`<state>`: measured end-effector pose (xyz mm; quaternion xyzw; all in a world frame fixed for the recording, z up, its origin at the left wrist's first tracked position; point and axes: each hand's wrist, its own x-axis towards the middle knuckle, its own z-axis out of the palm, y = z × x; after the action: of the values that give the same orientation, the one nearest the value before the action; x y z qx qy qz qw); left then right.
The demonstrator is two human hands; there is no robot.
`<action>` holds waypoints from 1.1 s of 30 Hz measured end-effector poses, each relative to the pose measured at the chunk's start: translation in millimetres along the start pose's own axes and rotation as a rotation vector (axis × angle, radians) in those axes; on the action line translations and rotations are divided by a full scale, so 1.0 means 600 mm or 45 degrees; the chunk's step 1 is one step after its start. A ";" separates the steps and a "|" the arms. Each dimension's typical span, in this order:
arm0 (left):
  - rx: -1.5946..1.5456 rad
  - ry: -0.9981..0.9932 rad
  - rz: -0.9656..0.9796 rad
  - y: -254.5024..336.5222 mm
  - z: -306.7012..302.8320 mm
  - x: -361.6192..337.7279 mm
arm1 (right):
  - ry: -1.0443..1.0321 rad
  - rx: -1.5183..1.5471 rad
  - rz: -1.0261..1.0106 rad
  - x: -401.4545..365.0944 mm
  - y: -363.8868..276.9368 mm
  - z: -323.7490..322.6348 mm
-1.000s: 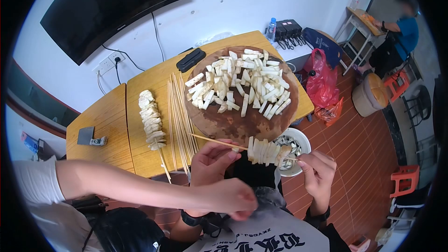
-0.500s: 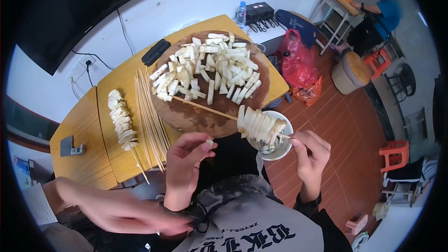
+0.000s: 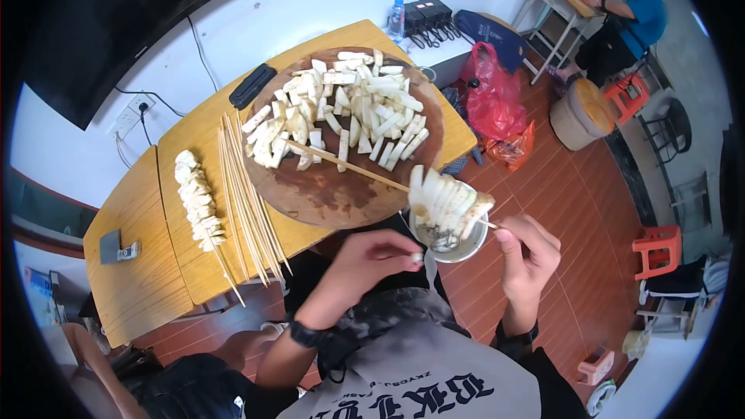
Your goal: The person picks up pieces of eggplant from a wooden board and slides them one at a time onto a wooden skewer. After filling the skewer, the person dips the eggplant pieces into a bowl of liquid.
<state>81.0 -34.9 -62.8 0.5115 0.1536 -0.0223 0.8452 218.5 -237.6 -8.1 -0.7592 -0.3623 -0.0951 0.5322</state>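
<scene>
My right hand (image 3: 529,257) pinches the thin end of a bamboo skewer (image 3: 353,167), threaded with a bunch of pale vegetable slices (image 3: 446,200). These slices hang over a white bowl (image 3: 471,249); the skewer's far end reaches across a round wooden board (image 3: 341,206). In the fingertips of my left hand (image 3: 372,262) is a small white piece (image 3: 417,257), left of the bowl. Many cut pale vegetable strips (image 3: 353,101) lie piled on the board. Left of it lie a bundle of bare bamboo skewers (image 3: 247,202) and a loaded skewer (image 3: 198,202).
The yellow wooden table (image 3: 143,264) carries a black case (image 3: 252,85) and a small grey object (image 3: 111,247). Red plastic bags (image 3: 497,101) sit on the floor beyond the table. A seated person (image 3: 632,27) works at a far desk; another person's arm (image 3: 101,372) shows lower left.
My left hand has moved right, toward the bowl, with the small white piece. The threaded slices have shifted slightly right. The other person's blurred arm has drawn back from beside my left wrist.
</scene>
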 end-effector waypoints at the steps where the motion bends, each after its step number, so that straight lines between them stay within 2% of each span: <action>1: 0.049 -0.077 -0.037 -0.023 0.002 0.025 | 0.004 0.003 0.009 -0.002 0.001 -0.004; 3: 0.046 -0.244 -0.135 -0.069 0.011 0.082 | 0.027 -0.003 0.006 -0.005 0.001 -0.009; 5: 0.037 -0.289 -0.193 -0.084 0.035 0.119 | 0.073 -0.024 -0.021 -0.005 -0.002 -0.013; 8: 0.249 -0.147 0.014 -0.190 0.057 0.206 | 0.118 -0.032 0.014 -0.014 0.000 -0.027; 11: 0.110 -0.129 -0.018 -0.172 0.082 0.220 | 0.152 -0.058 0.033 -0.016 0.002 -0.042; 12: 0.037 -0.159 -0.215 -0.209 0.070 0.250 | 0.159 -0.074 0.038 -0.017 0.005 -0.048; 15: 0.438 -0.089 -0.275 -0.174 0.085 0.246 | 0.195 -0.095 0.024 -0.017 0.015 -0.057; 16: 0.422 -0.156 -0.103 -0.175 0.076 0.242 | 0.198 -0.082 0.035 -0.017 0.017 -0.058; 19: 0.585 -0.482 -0.095 -0.141 0.026 0.212 | 0.183 -0.035 0.067 -0.017 0.027 -0.055; 20: 0.449 -0.468 0.112 -0.124 0.017 0.189 | 0.177 -0.021 0.077 -0.016 0.029 -0.053; 23: 0.623 -0.348 0.085 0.019 0.024 0.101 | 0.184 0.013 0.087 -0.012 0.031 -0.040; 26: 0.970 -0.264 0.184 0.121 0.041 0.025 | 0.200 0.097 0.095 -0.005 0.030 -0.025; 29: 1.164 -0.057 0.255 0.176 0.041 0.003 | 0.197 0.111 0.099 0.000 0.027 -0.024; 33: 1.424 0.424 0.633 0.184 0.028 0.045 | 0.225 0.130 0.106 0.000 0.028 -0.028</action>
<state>131.8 6.3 31.3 0.8928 0.1249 0.1777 0.3947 233.6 -255.2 -13.3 -0.7342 -0.2865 -0.1208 0.6036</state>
